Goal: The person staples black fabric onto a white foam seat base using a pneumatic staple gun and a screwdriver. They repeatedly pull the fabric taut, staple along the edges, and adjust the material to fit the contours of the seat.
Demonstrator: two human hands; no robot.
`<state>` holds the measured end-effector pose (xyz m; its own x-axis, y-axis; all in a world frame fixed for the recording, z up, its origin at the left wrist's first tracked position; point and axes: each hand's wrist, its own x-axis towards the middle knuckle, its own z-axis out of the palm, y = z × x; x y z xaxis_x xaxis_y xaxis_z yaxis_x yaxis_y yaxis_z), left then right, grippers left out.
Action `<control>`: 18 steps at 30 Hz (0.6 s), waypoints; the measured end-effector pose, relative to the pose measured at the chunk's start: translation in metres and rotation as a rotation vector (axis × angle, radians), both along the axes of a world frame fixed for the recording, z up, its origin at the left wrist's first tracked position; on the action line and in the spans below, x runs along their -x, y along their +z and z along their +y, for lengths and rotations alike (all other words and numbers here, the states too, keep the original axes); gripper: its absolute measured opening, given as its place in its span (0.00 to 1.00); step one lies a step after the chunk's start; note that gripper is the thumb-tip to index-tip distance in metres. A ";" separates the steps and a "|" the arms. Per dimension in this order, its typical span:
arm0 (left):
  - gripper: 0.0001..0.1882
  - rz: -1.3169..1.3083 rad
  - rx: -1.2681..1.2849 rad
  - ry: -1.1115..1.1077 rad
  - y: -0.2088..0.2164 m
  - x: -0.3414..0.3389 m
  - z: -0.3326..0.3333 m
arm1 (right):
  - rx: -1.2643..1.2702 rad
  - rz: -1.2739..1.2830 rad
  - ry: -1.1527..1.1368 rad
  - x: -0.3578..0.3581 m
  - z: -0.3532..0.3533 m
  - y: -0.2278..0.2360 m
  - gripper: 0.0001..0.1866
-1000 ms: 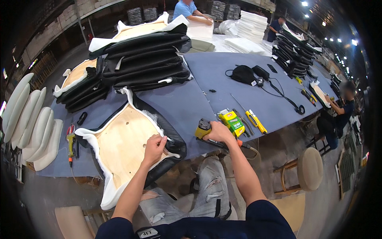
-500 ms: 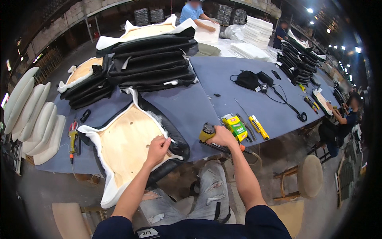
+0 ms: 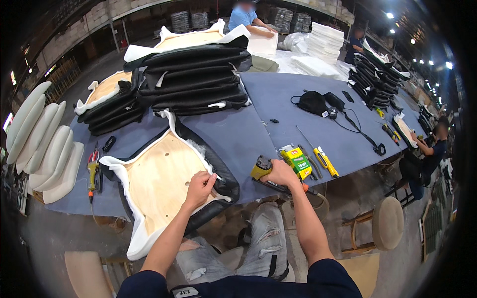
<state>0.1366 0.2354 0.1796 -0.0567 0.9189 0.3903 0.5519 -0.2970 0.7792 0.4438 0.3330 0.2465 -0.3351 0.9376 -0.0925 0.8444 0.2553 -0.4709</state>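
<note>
Seat panel point(image 3: 156, 181), a pale wooden board with a few holes, lies just left of the middle of my view, board side up, its lower corner reaching past the table point(image 3: 248, 124) edge. I see white padding point(image 3: 126, 196) folded round the board's rim and a black cover point(image 3: 224, 171) showing beyond it on the right. The left hand point(image 3: 200, 188) is at the panel's right edge, its fingers curled in with the thumb close against them; from here I cannot tell whether they are clamped on the padding. The right hand point(image 3: 279, 174), at the centre right, has its fingers wrapped round a yellow-and-black power tool point(image 3: 259, 170), which sits beside the panel, apart from it, with an orange fitting point(image 3: 309, 189) at its near end.

Just right of that hand I have a green-and-yellow box point(image 3: 296, 163), then a yellow-handled screwdriver point(image 3: 325, 163). At the left, another yellow tool point(image 3: 92, 175) lies near the panel. A stack of black seats point(image 3: 194, 79) fills the upper left, and pale cushions point(image 3: 42, 144) lean at the far left. A black cap point(image 3: 312, 102) rests at the upper right of centre; at the top, a co-worker in a blue shirt point(image 3: 242, 18) handles a white block point(image 3: 262, 43).
</note>
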 end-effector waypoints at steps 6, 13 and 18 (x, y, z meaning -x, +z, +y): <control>0.24 0.000 0.010 0.000 0.001 0.001 -0.001 | 0.045 -0.021 0.005 0.001 0.002 0.000 0.36; 0.24 -0.003 -0.008 -0.002 0.002 0.000 -0.001 | 0.031 -0.017 0.013 0.001 0.003 -0.001 0.35; 0.23 -0.021 -0.070 -0.012 0.000 -0.003 0.001 | 0.029 -0.028 -0.002 0.000 0.001 -0.001 0.36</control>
<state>0.1395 0.2364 0.1793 -0.0547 0.8900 0.4526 0.5317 -0.3578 0.7677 0.4443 0.3344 0.2455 -0.3303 0.9350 -0.1291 0.8579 0.2403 -0.4542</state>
